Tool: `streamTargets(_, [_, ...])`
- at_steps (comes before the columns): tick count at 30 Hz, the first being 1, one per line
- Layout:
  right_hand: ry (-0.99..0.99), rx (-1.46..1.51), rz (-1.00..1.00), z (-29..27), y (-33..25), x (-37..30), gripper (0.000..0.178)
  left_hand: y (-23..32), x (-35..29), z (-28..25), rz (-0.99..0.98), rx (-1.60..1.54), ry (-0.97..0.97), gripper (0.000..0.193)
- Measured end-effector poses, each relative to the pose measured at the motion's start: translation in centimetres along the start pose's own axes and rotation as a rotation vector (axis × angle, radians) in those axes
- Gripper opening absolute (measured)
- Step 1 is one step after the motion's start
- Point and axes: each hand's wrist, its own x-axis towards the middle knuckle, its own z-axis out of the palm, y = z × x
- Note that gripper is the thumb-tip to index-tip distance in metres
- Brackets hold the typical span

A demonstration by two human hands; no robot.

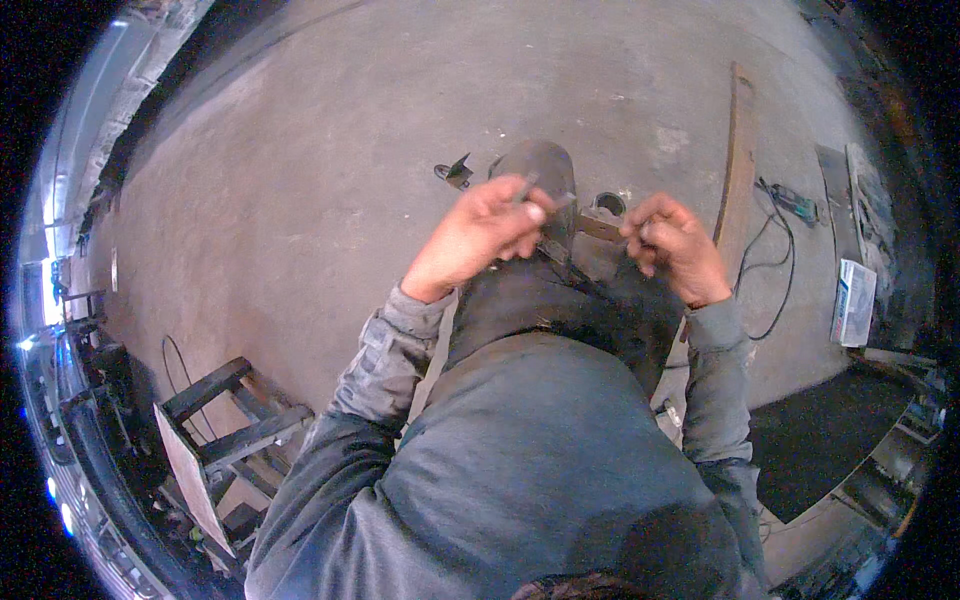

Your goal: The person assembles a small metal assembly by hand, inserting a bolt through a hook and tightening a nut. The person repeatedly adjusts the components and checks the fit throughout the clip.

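Observation:
My left hand (488, 225) is raised over my knee, its thumb and fingers pinched together. A small, thin greenish-grey piece (525, 187) shows at its fingertips, too blurred to name. Level with it on the right, my right hand (677, 240) is closed with the fingertips together, and whatever they hold is hidden. Between the hands lies a flat rusty-brown strip (600, 229), its right end close to my right fingertips. Just beyond that strip is a round, dark-mouthed metal ring or pipe end (608, 203). My dark-trousered leg (535, 165) is bent beneath the left hand.
A small black angled piece (455, 172) lies on the concrete floor (330, 150). To the right are a long brown bar (738, 150), a corded power tool (793, 202), a white-blue box (854, 303) and a dark mat (825, 435). At lower left stands a dark frame (240, 425).

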Motion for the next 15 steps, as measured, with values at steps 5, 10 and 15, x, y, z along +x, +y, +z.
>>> streamTargets(5, [-0.073, -0.282, 0.292, 0.0, 6.1, 3.3, 0.022, -2.2, -1.7, -4.7, 0.072, -0.153, 0.506, 0.029])
streamTargets(10, [-0.19, -0.702, 0.322, -1.3, 11.1, 4.5, 0.034, -6.1, -1.8, -9.4, 0.04, -0.329, 0.669, 0.035])
streamTargets(15, [-0.431, -0.626, 0.399, -1.3, 11.2, 4.2, 0.033, -9.4, -0.1, -10.4, -0.129, -0.534, 0.547, 0.031])
